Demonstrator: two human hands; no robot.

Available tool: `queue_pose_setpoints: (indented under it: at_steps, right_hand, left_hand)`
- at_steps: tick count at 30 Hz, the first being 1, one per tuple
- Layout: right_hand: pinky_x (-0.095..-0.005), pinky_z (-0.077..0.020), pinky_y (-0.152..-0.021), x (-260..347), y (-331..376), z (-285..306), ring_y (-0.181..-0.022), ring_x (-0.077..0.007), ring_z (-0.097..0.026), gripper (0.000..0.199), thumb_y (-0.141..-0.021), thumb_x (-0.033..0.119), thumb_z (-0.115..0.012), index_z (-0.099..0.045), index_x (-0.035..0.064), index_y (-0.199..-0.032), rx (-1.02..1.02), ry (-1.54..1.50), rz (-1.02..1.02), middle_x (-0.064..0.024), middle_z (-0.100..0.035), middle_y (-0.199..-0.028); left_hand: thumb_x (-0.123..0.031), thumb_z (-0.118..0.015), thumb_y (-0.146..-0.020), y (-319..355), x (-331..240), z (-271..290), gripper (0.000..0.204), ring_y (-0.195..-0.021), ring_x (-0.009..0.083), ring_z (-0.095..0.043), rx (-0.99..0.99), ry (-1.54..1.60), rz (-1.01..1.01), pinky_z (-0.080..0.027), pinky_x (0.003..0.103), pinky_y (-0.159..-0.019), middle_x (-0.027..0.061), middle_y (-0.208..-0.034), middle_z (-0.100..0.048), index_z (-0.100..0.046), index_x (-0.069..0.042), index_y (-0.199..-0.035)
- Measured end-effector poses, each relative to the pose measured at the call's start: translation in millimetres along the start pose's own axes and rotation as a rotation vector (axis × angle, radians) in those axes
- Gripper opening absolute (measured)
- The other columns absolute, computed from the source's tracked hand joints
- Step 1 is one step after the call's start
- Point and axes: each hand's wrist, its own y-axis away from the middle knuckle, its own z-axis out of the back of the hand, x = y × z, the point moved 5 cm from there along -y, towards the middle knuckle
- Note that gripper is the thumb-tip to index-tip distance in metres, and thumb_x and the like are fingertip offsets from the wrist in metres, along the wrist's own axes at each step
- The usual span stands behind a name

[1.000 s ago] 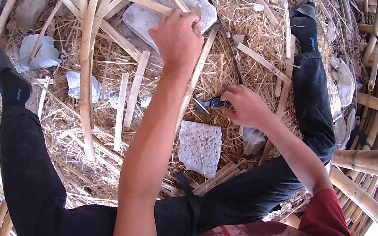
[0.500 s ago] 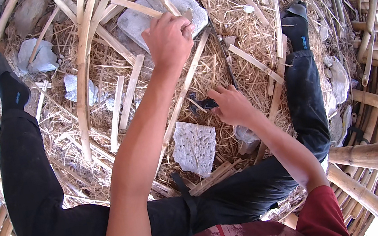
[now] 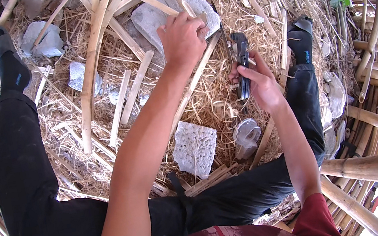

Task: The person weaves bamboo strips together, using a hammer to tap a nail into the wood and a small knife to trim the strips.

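My left hand (image 3: 184, 38) is closed around a thin split bamboo strip (image 3: 191, 81) that runs diagonally down from the fist toward my lap. It hovers over a flat grey stone slab (image 3: 153, 20). To its right, my right hand (image 3: 259, 85) grips a dark-handled tool (image 3: 241, 63), held upright with its dark head pointing away from me. Both hands are above a bed of dry straw between my outstretched legs in black trousers.
Loose bamboo strips (image 3: 120, 107) lie across the straw at left. A rough grey stone (image 3: 196, 148) and a clear plastic cup (image 3: 245, 136) sit near my lap. Thick bamboo poles (image 3: 370, 168) ring the edges. My feet in black socks (image 3: 9, 65) point away from me.
My right hand has lifted the dark tool up and to the right, turning it upright. My left hand stays on the bamboo strip over the slab.
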Motion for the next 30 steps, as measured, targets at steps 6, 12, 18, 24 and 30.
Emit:
queue_pose_setpoints:
  at_steps: [6,12,18,24,30]
  right_hand:
    - [-0.0297,-0.0502,-0.077,11,-19,-4,-0.083,-0.0129,-0.062,0.033,-0.104,0.016,-0.061,-0.049,0.0002,-0.131,-0.081,0.458,-0.073,-0.0072,-0.062,-0.098]
    - [-0.0320,-0.0525,-0.079,32,-27,0,-0.085,-0.0151,-0.066,0.023,-0.108,0.017,-0.057,-0.054,-0.0008,-0.122,-0.132,0.341,0.294,-0.0078,-0.068,-0.095]
    - [-0.0354,-0.0510,-0.063,48,-19,-5,-0.069,-0.0128,-0.062,0.019,-0.109,0.021,-0.055,-0.056,0.0018,-0.113,-0.186,0.724,0.273,-0.0036,-0.065,-0.084]
    - [-0.0525,-0.0466,-0.058,64,-22,-32,-0.066,-0.0466,-0.066,0.033,-0.108,0.031,-0.056,-0.053,-0.0014,-0.109,-0.151,1.018,0.416,-0.0250,-0.063,-0.068]
    - [-0.0539,-0.0484,-0.058,82,-30,-48,-0.064,-0.0462,-0.067,0.033,-0.109,0.030,-0.054,-0.053,-0.0022,-0.109,-0.220,1.122,0.470,-0.0229,-0.065,-0.067]
  left_hand:
    - [-0.030,-0.083,-0.085,-2,0,-1,0.013,-0.103,0.0232,-0.062,0.001,0.033,0.003,-0.043,0.046,-0.084,-0.0013,-0.095,-0.067,-0.079,-0.018,-0.087]
    - [-0.030,-0.084,-0.083,-2,-3,-4,0.014,-0.103,0.0241,-0.062,-0.025,0.062,-0.012,-0.044,0.046,-0.087,-0.0013,-0.096,-0.067,-0.079,-0.017,-0.087]
    - [-0.028,-0.084,-0.082,-2,-1,-1,0.014,-0.103,0.0245,-0.062,-0.038,0.067,-0.019,-0.045,0.045,-0.088,-0.0015,-0.094,-0.067,-0.079,-0.016,-0.087]
    - [-0.026,-0.086,-0.079,0,2,-1,0.013,-0.099,0.0251,-0.063,-0.059,0.100,-0.035,-0.045,0.044,-0.087,-0.0017,-0.091,-0.067,-0.079,-0.017,-0.086]
    - [-0.026,-0.087,-0.078,-1,5,-2,0.014,-0.101,0.0244,-0.062,-0.048,0.088,-0.022,-0.043,0.044,-0.088,-0.0015,-0.092,-0.066,-0.079,-0.017,-0.085]
